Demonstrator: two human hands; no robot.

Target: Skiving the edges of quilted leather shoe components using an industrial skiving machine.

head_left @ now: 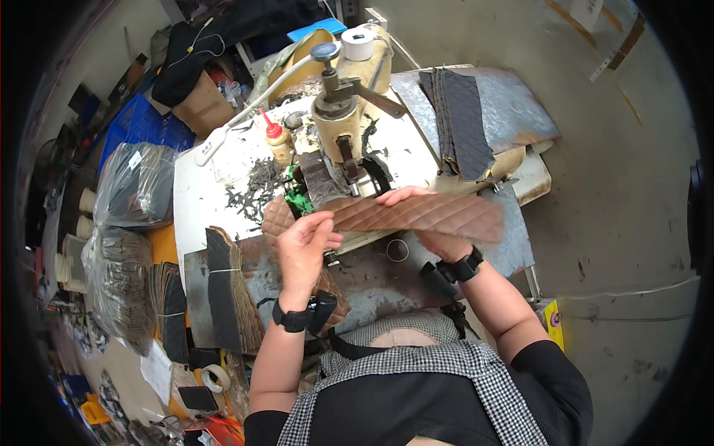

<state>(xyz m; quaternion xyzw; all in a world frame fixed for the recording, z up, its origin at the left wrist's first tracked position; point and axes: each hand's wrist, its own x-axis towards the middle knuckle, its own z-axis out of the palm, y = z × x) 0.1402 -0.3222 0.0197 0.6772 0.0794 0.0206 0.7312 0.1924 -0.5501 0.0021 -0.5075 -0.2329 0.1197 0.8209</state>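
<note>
Just below the machine (336,111), at the frame's centre, the brown quilted strip (424,215) is probably best kept flat, its edge guided evenly without tugging. The right hand (444,244) clasps it, fingers hooked over the far edge; the left hand (306,236) has fingertips at its left part, though whether they pinch it I cannot tell. Counted: 1 held strip, 1 machine, 1 red-capped bottle (280,144) left of the machine, 2 black wristbands (294,318), 1 dark quilted stack (465,123) at upper right.

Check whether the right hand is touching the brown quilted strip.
Touching. The head view shows it: the right hand reaches beneath the brown quilted strip, and its fingers come up against the strip's far edge.
</note>
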